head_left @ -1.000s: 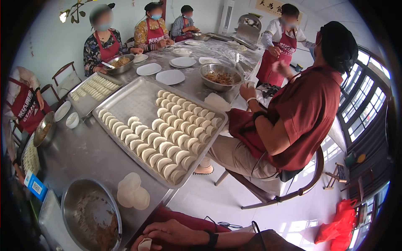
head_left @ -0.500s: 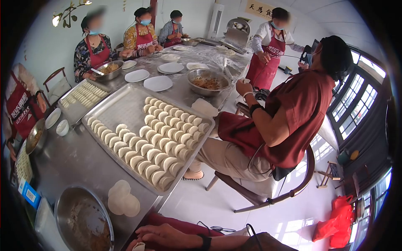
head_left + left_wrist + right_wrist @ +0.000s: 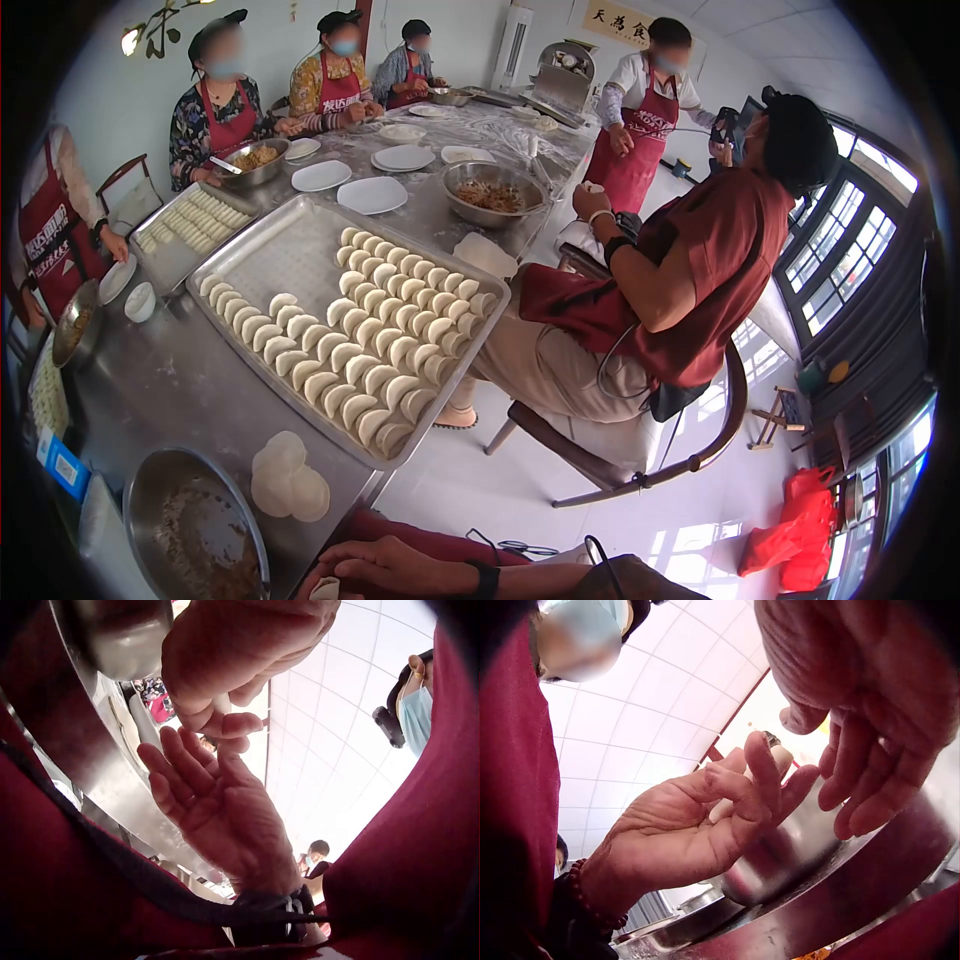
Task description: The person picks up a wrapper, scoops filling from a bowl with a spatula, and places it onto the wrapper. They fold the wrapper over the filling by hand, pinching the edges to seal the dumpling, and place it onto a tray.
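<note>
My left hand (image 3: pixel 682 821) curls its fingers round a pale, dough-wrapped dumpling (image 3: pixel 781 759), mostly hidden by those fingers. Over my lap in the head view, the same dumpling shows a small pale edge at the bottom, beside my right hand (image 3: pixel 385 563). In the left wrist view my right hand's palm shows, its fingers loosely bent and its thumb tip close by the left fingers. Nearest on the table are round dough wrappers (image 3: pixel 288 478) in an overlapping pile and a steel bowl (image 3: pixel 150 490) with some brown filling.
A big metal tray (image 3: pixel 240 262) holds rows of folded dumplings. Behind it stand a smaller dumpling tray (image 3: pixel 165 262), white plates (image 3: pixel 372 196) and another filling bowl (image 3: pixel 497 215). A seated person in red (image 3: pixel 700 235) is at the right; several aproned people surround the table.
The head view has shifted, so the table sits farther left in it. My hands stay together around the dumpling. The person at the far left has brought a hand to a white plate.
</note>
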`<state>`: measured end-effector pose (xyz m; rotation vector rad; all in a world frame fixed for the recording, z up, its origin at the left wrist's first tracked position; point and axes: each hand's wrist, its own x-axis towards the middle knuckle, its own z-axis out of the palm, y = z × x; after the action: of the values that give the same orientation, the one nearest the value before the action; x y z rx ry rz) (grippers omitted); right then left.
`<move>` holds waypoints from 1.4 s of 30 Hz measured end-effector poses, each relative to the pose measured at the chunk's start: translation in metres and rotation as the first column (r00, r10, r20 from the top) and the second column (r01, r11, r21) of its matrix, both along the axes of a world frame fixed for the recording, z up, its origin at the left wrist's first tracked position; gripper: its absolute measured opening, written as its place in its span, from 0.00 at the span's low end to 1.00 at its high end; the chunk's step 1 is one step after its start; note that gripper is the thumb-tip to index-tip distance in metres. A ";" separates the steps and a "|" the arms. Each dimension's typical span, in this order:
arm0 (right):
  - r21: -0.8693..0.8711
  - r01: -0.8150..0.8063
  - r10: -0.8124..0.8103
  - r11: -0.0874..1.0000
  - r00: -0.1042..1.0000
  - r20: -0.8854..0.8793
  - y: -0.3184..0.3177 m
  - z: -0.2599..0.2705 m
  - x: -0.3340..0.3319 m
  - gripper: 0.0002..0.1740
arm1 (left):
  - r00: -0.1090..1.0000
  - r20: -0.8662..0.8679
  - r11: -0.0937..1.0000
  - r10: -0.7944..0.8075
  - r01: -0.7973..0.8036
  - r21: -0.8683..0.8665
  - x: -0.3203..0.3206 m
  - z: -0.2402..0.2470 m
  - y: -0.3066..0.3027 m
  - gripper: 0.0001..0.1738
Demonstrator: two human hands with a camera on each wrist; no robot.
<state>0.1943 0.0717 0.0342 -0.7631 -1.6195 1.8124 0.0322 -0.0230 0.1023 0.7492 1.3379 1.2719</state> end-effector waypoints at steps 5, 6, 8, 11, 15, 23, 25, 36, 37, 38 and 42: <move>-0.020 -0.001 0.002 1.000 1.000 0.016 0.004 -0.002 0.000 0.24 | 1.000 0.002 1.000 -0.012 0.012 0.011 -0.002 -0.005 0.005 0.26; -0.027 -0.002 0.003 1.000 1.000 0.017 0.004 -0.002 0.000 0.24 | 1.000 -0.005 1.000 -0.011 0.011 0.011 -0.002 -0.005 0.006 0.27; -0.042 0.003 -0.002 0.999 1.000 0.020 0.006 -0.004 0.000 0.24 | 1.000 -0.018 1.000 -0.010 0.010 0.010 -0.001 -0.004 0.007 0.27; -0.059 0.006 -0.005 0.998 1.000 0.017 0.008 -0.005 -0.002 0.25 | 0.999 0.001 0.999 -0.046 0.046 0.016 -0.005 -0.007 0.010 0.27; -0.038 0.019 -0.018 0.999 0.999 0.050 0.009 -0.008 -0.004 0.25 | 0.999 0.014 0.999 -0.044 0.044 0.002 -0.008 -0.009 0.012 0.26; -0.038 0.013 -0.011 0.999 0.999 0.050 0.010 -0.008 -0.005 0.25 | 1.000 0.019 0.998 -0.017 0.018 -0.054 -0.007 -0.013 0.011 0.21; -0.039 0.012 -0.010 0.999 0.999 0.047 0.010 -0.008 -0.005 0.24 | 0.999 0.034 0.998 0.001 0.001 -0.067 -0.005 -0.011 0.013 0.21; -0.036 0.015 -0.013 0.999 0.999 0.053 0.013 -0.009 -0.006 0.24 | 0.998 0.059 0.997 -0.006 0.011 -0.082 -0.010 -0.019 0.014 0.20; -0.034 0.016 -0.014 0.999 0.998 0.053 0.013 -0.009 -0.005 0.24 | 0.998 0.066 0.997 -0.008 0.013 -0.071 -0.011 -0.021 0.014 0.21; -0.036 0.017 -0.015 0.999 0.999 0.052 0.013 -0.009 -0.006 0.24 | 0.997 0.073 0.998 -0.010 0.015 -0.061 -0.011 -0.022 0.014 0.21; -0.037 0.016 -0.014 0.999 0.999 0.052 0.014 -0.009 -0.006 0.24 | 0.997 0.078 0.998 -0.007 0.012 -0.063 -0.010 -0.022 0.016 0.21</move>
<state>0.1883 0.0857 0.0249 -0.8427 -1.6122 1.8311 0.0218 -0.0069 0.0807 0.6550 1.3040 1.2328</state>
